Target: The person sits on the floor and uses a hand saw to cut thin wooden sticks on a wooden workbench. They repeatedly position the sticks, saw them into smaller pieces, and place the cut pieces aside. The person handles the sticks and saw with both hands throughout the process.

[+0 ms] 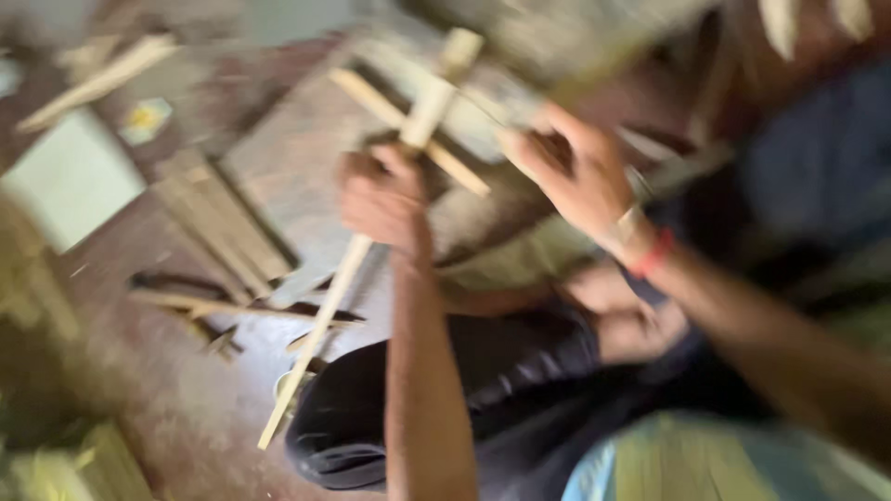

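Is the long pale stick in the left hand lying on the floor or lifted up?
Lifted. The left hand is closed around the long pale stick, which slants above the floor; its lower end hangs free.

A reddish-brown floor (176, 390) fills the left of the blurred view; on it lies a pale flat sheet (70, 181), and near that a small yellow and white packet (146, 119); a bundle of flat wooden slats (223, 227) rests beside a grey mat (297, 158); loose thin sticks (223, 311) lie scattered lower down; a lone slat (97, 82) lies at upper left; green-yellow strips (65, 468) show in the bottom corner.
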